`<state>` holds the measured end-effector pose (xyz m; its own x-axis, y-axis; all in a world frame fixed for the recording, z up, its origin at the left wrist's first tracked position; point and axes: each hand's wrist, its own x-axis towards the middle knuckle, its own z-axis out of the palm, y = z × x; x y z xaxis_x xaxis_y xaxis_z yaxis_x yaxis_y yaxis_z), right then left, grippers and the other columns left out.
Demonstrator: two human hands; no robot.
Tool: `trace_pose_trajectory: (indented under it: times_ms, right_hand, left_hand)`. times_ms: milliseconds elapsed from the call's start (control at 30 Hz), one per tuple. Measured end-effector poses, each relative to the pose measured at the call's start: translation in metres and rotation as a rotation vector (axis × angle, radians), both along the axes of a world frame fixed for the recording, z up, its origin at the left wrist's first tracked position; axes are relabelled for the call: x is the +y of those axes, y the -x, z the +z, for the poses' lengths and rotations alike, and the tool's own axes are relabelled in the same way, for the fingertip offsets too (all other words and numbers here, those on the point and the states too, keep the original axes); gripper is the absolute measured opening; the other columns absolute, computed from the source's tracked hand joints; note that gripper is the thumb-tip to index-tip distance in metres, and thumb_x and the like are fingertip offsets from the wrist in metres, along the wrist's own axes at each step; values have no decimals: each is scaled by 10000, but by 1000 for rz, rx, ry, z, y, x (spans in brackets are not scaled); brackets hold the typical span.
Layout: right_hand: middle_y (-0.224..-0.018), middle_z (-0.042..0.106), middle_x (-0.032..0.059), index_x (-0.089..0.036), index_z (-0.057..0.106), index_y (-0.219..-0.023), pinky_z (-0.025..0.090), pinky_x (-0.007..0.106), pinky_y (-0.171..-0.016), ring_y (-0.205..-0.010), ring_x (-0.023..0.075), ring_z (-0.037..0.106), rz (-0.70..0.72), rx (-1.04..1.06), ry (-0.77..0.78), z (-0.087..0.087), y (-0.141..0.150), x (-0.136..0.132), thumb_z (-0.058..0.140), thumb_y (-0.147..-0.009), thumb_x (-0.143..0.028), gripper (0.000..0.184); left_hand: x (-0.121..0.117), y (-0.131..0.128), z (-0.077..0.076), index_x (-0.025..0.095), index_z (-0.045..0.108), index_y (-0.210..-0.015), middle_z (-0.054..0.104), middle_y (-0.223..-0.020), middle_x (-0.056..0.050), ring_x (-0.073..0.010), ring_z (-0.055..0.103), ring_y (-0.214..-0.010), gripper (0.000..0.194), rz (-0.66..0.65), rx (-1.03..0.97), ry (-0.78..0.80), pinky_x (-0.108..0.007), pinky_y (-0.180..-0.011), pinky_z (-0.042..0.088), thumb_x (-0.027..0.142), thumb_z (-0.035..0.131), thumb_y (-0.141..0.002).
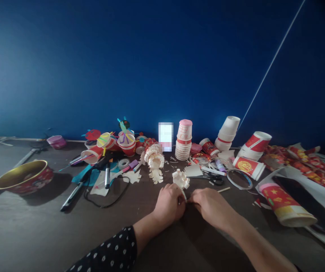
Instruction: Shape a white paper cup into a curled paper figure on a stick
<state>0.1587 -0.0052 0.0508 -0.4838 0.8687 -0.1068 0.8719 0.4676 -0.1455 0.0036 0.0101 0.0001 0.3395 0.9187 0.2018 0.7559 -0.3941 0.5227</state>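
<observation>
1. The left hand [168, 204] and the right hand [213, 207] are near the table [23, 226] edge, at 6 o'clock. Their fingers [193, 197] are together, clamped on a white paper strip [184, 194].
2. A cut paper cup [180, 179], white and curly, sits just above the hands, at 12 o'clock.
3. At 2 o'clock lies a red paper cup [248, 168] with a round gold emblem; its small writing is too unclear to read.

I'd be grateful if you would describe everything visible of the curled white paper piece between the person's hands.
The curled white paper piece is a frilly bunch of narrow cut strips, matte like cup paper. One thin strip runs down into the left hand, with the right hand close beside it. It is held over the dark tabletop.
</observation>
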Motion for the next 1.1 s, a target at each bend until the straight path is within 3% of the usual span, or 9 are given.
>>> trace_pose_trajectory:
  times_ms: [333, 667, 1100]
  right_hand:
    - [-865, 677, 80, -173, 698, -907, 394, 272, -720, -865, 203, 590, 64, -168, -40, 9, 13, -10, 415, -826, -72, 311]
    - [-854, 667, 80, -157, 701, -851, 395, 256, -703, -830, 184, 590, 49, -146, -69, 4, 14, -10, 427, -831, -77, 287]
    - [-910, 662, 101, -164, 696, -940, 396, 273, -723, -867, 197, 583, 50, -112, -41, 4, 11, -8, 394, -834, -71, 333]
  left_hand:
    - [-3, -3, 2, 164, 534, -609, 571, -726, -21, -166, 504, -753, 76, 81, 0, 42, -259, -669, 341, 98, 526, -645]
    - [-4, -2, 2, 168, 512, -617, 558, -728, -21, -166, 493, -740, 85, 88, 31, 11, -266, -650, 330, 97, 520, -662]
    - [-3, 0, -1, 176, 565, -648, 596, -735, -28, -182, 510, -732, 96, 20, 35, -66, -280, -646, 334, 122, 499, -692]
